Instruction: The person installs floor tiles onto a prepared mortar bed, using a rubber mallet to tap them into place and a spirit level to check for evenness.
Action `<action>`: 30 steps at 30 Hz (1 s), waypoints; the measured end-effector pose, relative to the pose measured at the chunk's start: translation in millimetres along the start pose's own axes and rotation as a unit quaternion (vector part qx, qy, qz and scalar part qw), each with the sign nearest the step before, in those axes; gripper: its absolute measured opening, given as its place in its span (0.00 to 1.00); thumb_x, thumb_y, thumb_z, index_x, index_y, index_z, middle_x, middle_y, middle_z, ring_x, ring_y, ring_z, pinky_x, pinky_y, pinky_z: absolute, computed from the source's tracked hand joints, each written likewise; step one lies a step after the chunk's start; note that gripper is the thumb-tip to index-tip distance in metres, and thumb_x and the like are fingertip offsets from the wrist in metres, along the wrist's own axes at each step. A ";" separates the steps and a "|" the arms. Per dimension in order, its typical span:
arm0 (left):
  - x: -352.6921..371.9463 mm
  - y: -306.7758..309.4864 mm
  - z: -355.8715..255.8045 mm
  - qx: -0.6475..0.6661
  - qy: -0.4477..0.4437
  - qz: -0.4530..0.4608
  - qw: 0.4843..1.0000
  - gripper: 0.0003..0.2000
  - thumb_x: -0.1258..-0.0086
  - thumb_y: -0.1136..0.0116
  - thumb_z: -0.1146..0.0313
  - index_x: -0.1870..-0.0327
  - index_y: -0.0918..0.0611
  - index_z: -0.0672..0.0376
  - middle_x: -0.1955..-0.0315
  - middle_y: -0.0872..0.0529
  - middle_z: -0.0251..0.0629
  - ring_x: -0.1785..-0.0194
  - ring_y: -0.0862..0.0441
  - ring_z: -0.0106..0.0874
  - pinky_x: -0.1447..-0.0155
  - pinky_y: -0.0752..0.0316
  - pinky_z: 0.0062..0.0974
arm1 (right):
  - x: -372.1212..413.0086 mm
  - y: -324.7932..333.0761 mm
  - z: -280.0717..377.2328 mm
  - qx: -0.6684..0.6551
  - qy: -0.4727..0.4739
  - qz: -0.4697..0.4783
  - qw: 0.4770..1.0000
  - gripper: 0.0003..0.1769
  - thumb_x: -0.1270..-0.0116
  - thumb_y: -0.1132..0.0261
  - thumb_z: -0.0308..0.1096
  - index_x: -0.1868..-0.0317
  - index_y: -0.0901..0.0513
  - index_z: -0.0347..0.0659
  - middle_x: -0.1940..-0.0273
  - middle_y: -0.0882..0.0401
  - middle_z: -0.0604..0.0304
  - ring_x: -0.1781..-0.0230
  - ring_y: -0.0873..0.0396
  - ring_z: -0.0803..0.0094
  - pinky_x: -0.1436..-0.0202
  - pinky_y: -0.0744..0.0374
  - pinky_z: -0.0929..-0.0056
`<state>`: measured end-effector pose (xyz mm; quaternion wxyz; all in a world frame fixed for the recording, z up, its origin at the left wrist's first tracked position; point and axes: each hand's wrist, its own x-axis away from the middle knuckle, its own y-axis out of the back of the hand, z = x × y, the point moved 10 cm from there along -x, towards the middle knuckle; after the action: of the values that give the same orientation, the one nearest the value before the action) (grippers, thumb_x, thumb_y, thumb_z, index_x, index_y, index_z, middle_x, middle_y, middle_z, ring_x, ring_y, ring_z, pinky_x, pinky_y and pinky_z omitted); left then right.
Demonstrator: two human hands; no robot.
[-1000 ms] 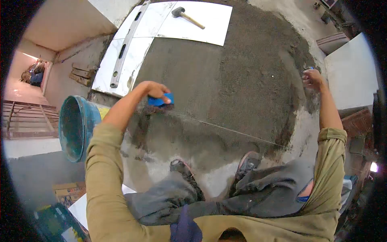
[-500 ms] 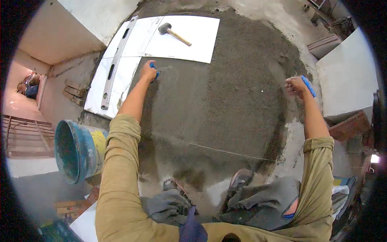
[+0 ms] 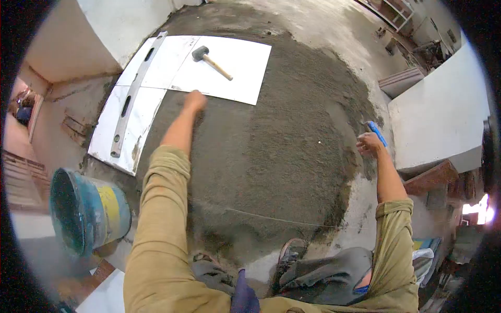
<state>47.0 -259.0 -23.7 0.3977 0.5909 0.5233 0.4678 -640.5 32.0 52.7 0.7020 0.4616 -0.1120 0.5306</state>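
Note:
My left hand (image 3: pixel 195 102) is closed, low over the grey mortar bed (image 3: pixel 282 130) by the near edge of a white marbled tile (image 3: pixel 245 65). Whatever it may hold is hidden. At the right edge of the mortar, my right hand (image 3: pixel 368 143) has curled fingers around a blue, strip-like object (image 3: pixel 377 133), whose kind I cannot make out. On the tiles lies a rubber mallet (image 3: pixel 216 67) with a black head and wooden handle. A long metal spirit level (image 3: pixel 130 101) rests along the left tiles. A thin string (image 3: pixel 282 219) crosses the mortar near my feet.
A blue-green bucket (image 3: pixel 88 211) with a yellow band stands tilted at the left. White walls or blocks (image 3: pixel 438 112) rise at the right, and another (image 3: pixel 117 31) at the upper left. Stacked tiles (image 3: pixel 401 82) sit at the back right. My shoes (image 3: pixel 292 250) are at the mortar's near edge.
My view has shifted, so the floor appears lower and further left. A blue item seen at my left hand before is now out of sight. The mallet and level keep their places on the tiles.

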 end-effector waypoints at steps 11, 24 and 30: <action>211.3 61.9 -129.7 0.227 -0.257 0.083 0.936 0.32 0.41 0.38 0.48 0.40 0.28 0.61 0.50 0.21 0.58 0.44 0.24 0.50 0.40 0.30 0.41 | 22.8 -89.8 101.5 -0.027 0.157 0.083 0.984 0.07 0.38 0.39 0.34 0.65 0.22 0.38 0.69 0.20 0.53 0.75 0.20 0.61 0.76 0.21 0.60; 383.7 292.6 517.7 -0.270 0.116 -0.064 0.954 0.16 0.30 0.60 0.59 0.54 0.22 0.58 0.58 0.20 0.61 0.55 0.21 0.54 0.58 0.28 0.53 | 35.9 -44.1 48.5 0.014 0.060 0.023 0.998 0.08 0.37 0.39 0.35 0.61 0.22 0.41 0.69 0.22 0.57 0.75 0.22 0.65 0.74 0.22 0.59; 424.0 179.3 574.0 -0.033 0.401 0.122 0.907 0.15 0.34 0.56 0.58 0.56 0.22 0.58 0.58 0.20 0.57 0.56 0.21 0.50 0.58 0.26 0.50 | 10.8 -11.4 10.9 -0.154 0.012 0.112 0.982 0.05 0.39 0.39 0.32 0.64 0.23 0.41 0.69 0.23 0.57 0.77 0.25 0.68 0.77 0.24 0.64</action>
<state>653.6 147.8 65.0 0.1135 0.3995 0.5472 0.7267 -622.8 30.4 59.6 0.7022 0.3260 -0.2349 0.5878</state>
